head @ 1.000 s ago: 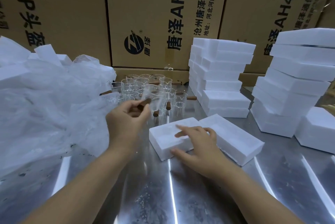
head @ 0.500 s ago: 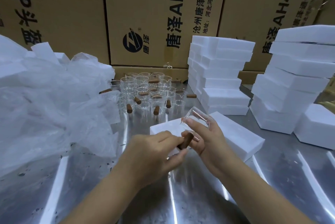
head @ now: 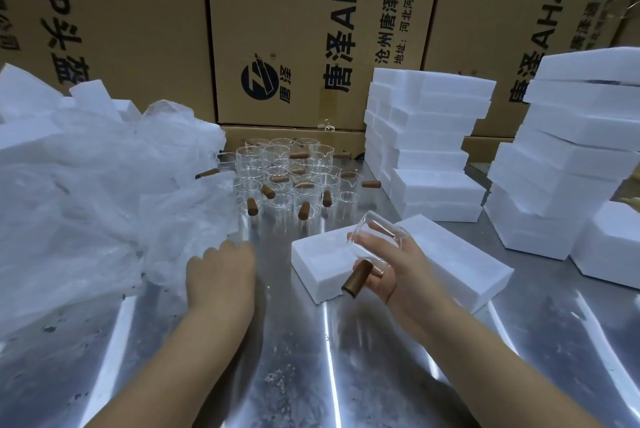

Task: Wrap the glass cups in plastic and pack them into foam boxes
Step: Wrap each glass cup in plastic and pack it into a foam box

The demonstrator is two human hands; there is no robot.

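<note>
Since half a second ago, your left hand (head: 221,270) has let go of the brown-handled clear glass cup (head: 375,247) and reached the crumpled clear plastic heap (head: 104,199), fingers curled at its edge. Your right hand (head: 391,268) holds the cup tilted above the open white foam box (head: 398,261). You're fetching wrap: next, pull one sheet free.

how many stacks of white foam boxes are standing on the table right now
2 clear stacks: one at centre-right before the cardboard cartons, one taller at the far right. More foam may be hidden under the plastic on the left.
</note>
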